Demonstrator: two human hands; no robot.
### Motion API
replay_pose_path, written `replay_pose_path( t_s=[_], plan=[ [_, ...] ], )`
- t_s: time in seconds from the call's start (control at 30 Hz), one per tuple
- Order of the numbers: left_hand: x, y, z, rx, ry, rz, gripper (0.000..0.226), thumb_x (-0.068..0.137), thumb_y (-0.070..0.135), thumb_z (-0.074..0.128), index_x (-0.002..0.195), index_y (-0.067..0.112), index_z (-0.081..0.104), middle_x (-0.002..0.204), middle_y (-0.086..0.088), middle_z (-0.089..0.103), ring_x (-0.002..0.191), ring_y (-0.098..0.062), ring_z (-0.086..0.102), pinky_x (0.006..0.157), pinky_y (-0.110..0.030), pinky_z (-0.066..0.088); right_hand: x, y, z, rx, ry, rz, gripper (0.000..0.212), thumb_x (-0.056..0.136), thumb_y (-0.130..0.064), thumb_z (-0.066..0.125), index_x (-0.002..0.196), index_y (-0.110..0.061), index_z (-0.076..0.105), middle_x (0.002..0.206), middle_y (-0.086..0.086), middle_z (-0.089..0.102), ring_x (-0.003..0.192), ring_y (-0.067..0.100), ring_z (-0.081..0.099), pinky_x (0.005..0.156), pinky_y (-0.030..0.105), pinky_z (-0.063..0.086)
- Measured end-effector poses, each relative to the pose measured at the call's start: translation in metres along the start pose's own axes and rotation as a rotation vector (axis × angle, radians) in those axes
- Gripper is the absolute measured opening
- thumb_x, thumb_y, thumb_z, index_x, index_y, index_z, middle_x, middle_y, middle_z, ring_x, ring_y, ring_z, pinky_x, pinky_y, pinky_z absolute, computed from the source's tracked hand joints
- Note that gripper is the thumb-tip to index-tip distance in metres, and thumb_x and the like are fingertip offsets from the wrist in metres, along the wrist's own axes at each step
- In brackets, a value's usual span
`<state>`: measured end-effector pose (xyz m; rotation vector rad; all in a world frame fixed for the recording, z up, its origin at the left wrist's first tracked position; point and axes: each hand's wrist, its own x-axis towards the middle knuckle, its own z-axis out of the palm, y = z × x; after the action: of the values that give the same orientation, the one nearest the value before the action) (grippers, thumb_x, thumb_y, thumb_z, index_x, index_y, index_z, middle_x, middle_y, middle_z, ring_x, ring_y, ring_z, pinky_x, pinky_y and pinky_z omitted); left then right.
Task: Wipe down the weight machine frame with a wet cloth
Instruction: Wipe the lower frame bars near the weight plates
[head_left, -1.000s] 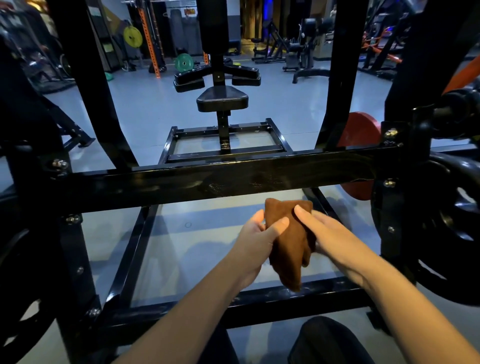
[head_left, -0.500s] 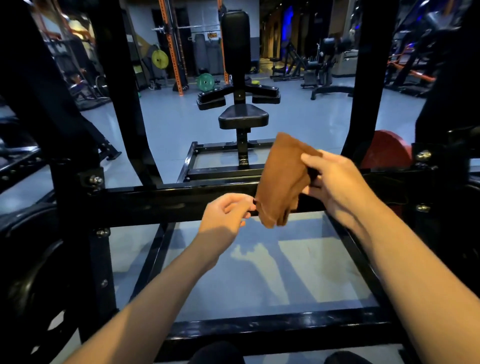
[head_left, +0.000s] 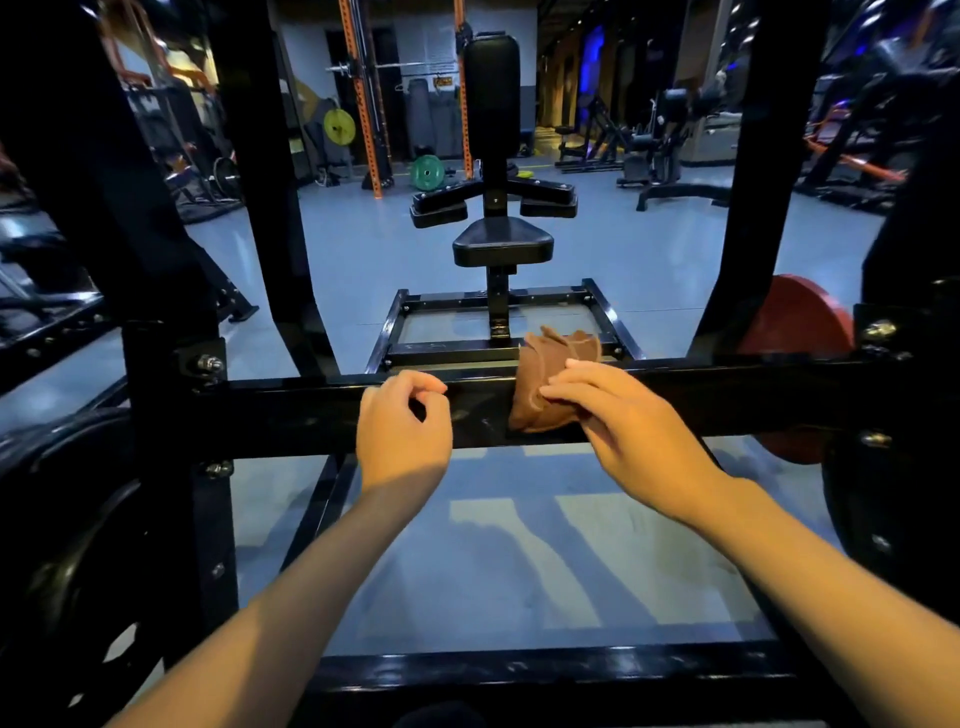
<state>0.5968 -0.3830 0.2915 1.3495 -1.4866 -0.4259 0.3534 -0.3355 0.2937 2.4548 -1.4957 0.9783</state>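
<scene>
One brown cloth (head_left: 550, 384), draped over the top edge of the frame's black crossbar (head_left: 753, 400). Right hand (head_left: 628, 431) presses it flat, fingers straight; left hand (head_left: 402, 431) hovers beside it, fingers loosely curled, holding nothing.

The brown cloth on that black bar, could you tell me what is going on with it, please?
A person is wiping a weight machine frame. The right hand presses the brown cloth against the black crossbar, draped over its top edge. The left hand hangs beside it in front of the bar, fingers loosely curled, holding nothing.
</scene>
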Motion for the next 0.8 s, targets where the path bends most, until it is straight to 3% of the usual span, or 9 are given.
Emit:
replay_pose_path(
  t_s=[0.1,0.17,0.23,0.3,0.37,0.47,0.6,0.7,0.8],
  plan=[
    [0.011,0.0,0.0,0.218,0.023,0.183,0.016,0.097,0.017,0.055,0.097,0.024,0.07,0.1,0.009,0.065,0.099,-0.008,0.046,0.089,-0.028,0.041,-0.011,-0.001,0.004,-0.084,-0.018,0.005,0.041,0.091,-0.026,0.063,0.132,-0.023,0.067,0.14,-0.006,0.055,0.141,0.018,0.044,0.119,0.043,0.036],
    [0.023,-0.001,0.004,0.322,0.06,0.273,0.015,0.099,0.022,0.056,0.105,0.023,0.07,0.107,0.01,0.064,0.106,-0.01,0.048,0.1,-0.029,0.034,-0.003,-0.012,0.007,-0.058,0.085,0.055,0.04,0.094,-0.036,0.058,0.13,-0.023,0.067,0.14,-0.005,0.053,0.137,0.018,0.044,0.115,0.042,0.039],
    [0.036,-0.001,0.009,0.384,0.04,0.344,0.021,0.103,0.029,0.05,0.102,0.023,0.07,0.102,0.009,0.066,0.101,-0.012,0.057,0.107,-0.036,0.037,0.016,-0.023,0.017,-0.076,0.225,0.151,0.04,0.102,-0.035,0.054,0.139,-0.021,0.061,0.146,-0.002,0.049,0.137,0.019,0.043,0.114,0.038,0.038],
    [0.042,-0.004,0.013,0.445,-0.009,0.365,0.037,0.104,0.028,0.041,0.071,0.026,0.059,0.07,0.011,0.059,0.068,-0.011,0.054,0.085,-0.039,0.047,0.041,-0.03,0.035,-0.186,0.239,0.261,0.047,0.108,-0.039,0.039,0.149,-0.018,0.049,0.151,0.001,0.048,0.142,0.021,0.04,0.121,0.041,0.03],
    [0.042,-0.008,0.017,0.559,0.018,0.387,0.046,0.1,0.021,0.035,0.056,0.023,0.044,0.051,0.009,0.043,0.049,-0.011,0.038,0.068,-0.038,0.044,0.063,-0.037,0.055,-0.331,0.192,0.341,0.054,0.109,-0.043,0.023,0.141,-0.017,0.057,0.14,0.001,0.06,0.135,0.021,0.048,0.125,0.046,0.022],
    [0.043,-0.009,0.023,0.678,0.046,0.401,0.048,0.096,0.019,0.029,0.056,0.019,0.054,0.049,0.006,0.043,0.049,-0.017,0.038,0.062,-0.035,0.034,0.072,-0.044,0.082,-0.337,0.302,0.359,0.048,0.107,-0.039,0.032,0.125,-0.016,0.069,0.122,0.001,0.07,0.122,0.022,0.059,0.123,0.045,0.023],
    [0.049,-0.019,0.022,0.708,0.054,0.47,0.044,0.098,0.016,0.037,0.071,0.017,0.072,0.055,0.002,0.056,0.054,-0.015,0.035,0.066,-0.031,0.027,0.063,-0.048,0.1,-0.267,0.374,0.229,0.048,0.106,-0.03,0.042,0.146,-0.009,0.054,0.139,0.006,0.061,0.132,0.025,0.053,0.12,0.045,0.03],
    [0.046,-0.02,0.019,0.656,0.061,0.508,0.047,0.097,0.014,0.034,0.073,0.012,0.075,0.057,-0.003,0.061,0.056,-0.016,0.036,0.068,-0.031,0.028,0.049,-0.031,0.086,-0.294,0.289,0.08,0.051,0.105,-0.029,0.044,0.153,-0.01,0.046,0.149,0.006,0.055,0.139,0.025,0.048,0.122,0.044,0.028],
    [0.05,-0.021,0.023,0.734,0.025,0.49,0.047,0.093,0.013,0.032,0.075,0.011,0.076,0.06,-0.006,0.065,0.056,-0.019,0.041,0.067,-0.032,0.025,0.018,0.018,0.047,-0.356,0.243,0.163,0.052,0.101,-0.028,0.045,0.151,-0.012,0.047,0.152,0.006,0.05,0.141,0.027,0.044,0.12,0.051,0.028]
  ],
)
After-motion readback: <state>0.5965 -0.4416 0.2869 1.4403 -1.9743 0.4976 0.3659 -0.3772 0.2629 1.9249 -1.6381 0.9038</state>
